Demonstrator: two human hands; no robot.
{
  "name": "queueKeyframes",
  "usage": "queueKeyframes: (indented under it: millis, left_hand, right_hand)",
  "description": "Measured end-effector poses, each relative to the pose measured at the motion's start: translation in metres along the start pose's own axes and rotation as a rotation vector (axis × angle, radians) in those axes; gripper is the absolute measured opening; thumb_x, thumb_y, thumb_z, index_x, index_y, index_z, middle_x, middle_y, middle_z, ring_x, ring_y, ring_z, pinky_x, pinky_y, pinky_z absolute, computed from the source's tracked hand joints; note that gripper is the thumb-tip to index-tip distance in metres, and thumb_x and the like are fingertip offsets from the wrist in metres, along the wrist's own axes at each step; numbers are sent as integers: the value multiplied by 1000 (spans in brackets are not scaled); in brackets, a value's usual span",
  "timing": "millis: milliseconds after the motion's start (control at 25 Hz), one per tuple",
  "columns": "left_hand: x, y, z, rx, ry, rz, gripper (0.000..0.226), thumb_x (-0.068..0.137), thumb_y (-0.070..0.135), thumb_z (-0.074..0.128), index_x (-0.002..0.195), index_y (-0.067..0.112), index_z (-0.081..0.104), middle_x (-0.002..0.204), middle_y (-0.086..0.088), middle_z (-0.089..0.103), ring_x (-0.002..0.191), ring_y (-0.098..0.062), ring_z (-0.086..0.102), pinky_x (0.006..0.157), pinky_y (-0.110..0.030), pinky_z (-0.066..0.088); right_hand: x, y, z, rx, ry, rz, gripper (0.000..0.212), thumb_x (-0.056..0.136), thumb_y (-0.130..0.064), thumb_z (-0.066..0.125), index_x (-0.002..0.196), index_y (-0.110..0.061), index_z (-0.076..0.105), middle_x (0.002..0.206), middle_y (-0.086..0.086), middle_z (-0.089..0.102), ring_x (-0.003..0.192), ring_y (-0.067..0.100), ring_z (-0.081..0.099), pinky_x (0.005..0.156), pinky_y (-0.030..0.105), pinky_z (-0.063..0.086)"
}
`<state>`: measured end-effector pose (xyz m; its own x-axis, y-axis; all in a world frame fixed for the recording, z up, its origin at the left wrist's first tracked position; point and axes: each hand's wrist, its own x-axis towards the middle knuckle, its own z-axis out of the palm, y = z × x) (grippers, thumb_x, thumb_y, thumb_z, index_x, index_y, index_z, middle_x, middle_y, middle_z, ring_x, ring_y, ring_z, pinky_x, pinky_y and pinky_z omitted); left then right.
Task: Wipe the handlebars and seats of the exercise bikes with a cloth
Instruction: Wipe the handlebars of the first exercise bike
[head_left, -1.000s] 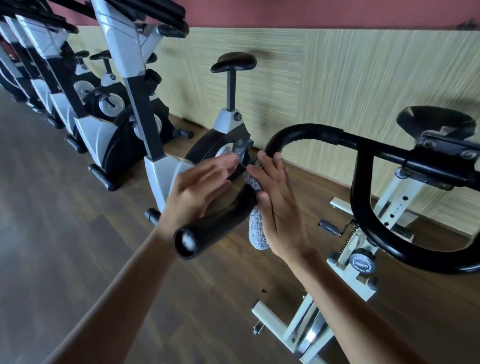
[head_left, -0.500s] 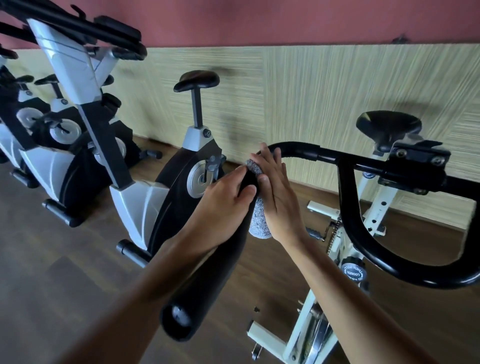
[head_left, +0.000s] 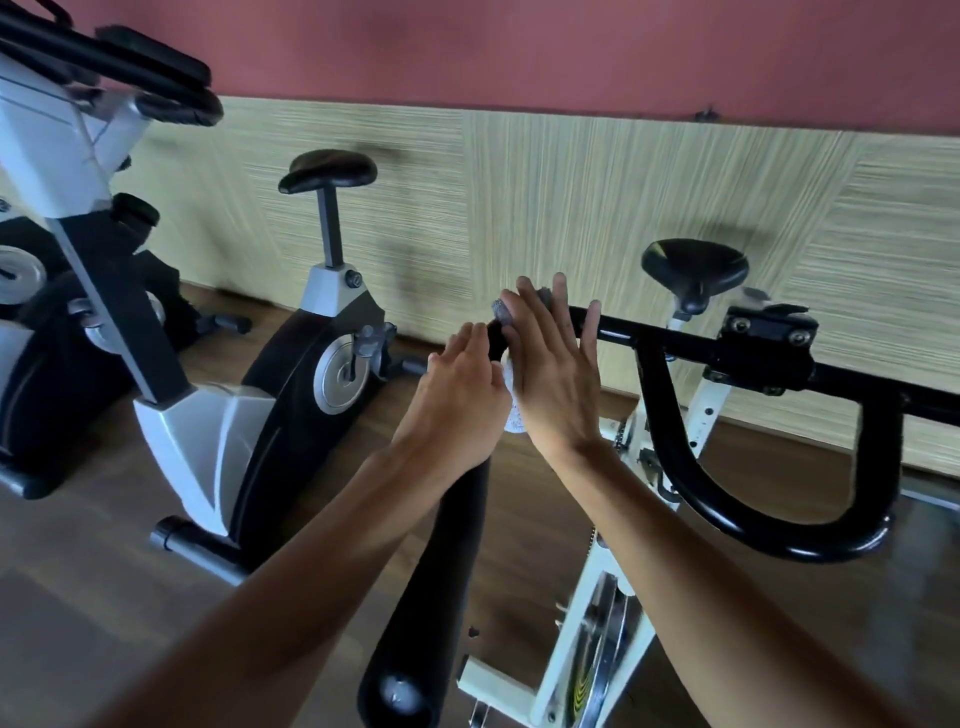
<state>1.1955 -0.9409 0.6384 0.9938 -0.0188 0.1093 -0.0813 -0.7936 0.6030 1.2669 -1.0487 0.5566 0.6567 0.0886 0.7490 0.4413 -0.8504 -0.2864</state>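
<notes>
The black handlebar (head_left: 453, 551) of a white-framed exercise bike (head_left: 597, 639) runs from its near end up to a bend, then right along a crossbar. At the bend, my right hand (head_left: 553, 374) presses a grey cloth (head_left: 513, 415) flat against the bar's right side with straight fingers. Part of the cloth peeks out above my fingertips. My left hand (head_left: 457, 400) rests against the bar's left side, opposite the right, fingers lying along it. This bike's black seat (head_left: 693, 270) stands beyond the crossbar.
A grey and black exercise bike (head_left: 244, 415) with a black seat (head_left: 328, 171) stands to the left. More bikes sit at the far left edge. A beige panelled wall (head_left: 571, 208) runs behind them. The floor (head_left: 78, 597) is dark wood.
Both hands have slid along the handlebar with the cloth, from the straight grip section up to the bend. The view has swung right and closer to the white bike.
</notes>
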Motion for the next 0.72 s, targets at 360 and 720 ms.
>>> queueKeyframes:
  millis: [360, 720]
  left_hand:
    - [-9, 5, -9, -32, -19, -13, 45, 104, 20, 32, 147, 10, 33, 151, -8, 42, 135, -31, 42, 104, -38, 38]
    - [-8, 0, -8, -32, -65, -21, 50, 103, 23, 32, 151, 10, 28, 150, -7, 41, 131, -32, 46, 105, -43, 40]
  right_hand:
    - [7, 2, -9, -158, 131, 287, 34, 107, -22, 38, 134, -9, 53, 143, 7, 53, 148, 36, 27, 121, 51, 16]
    - [9, -9, -31, 163, 133, 291, 37, 99, -7, 42, 134, 1, 53, 129, 14, 60, 124, 31, 51, 107, 50, 42]
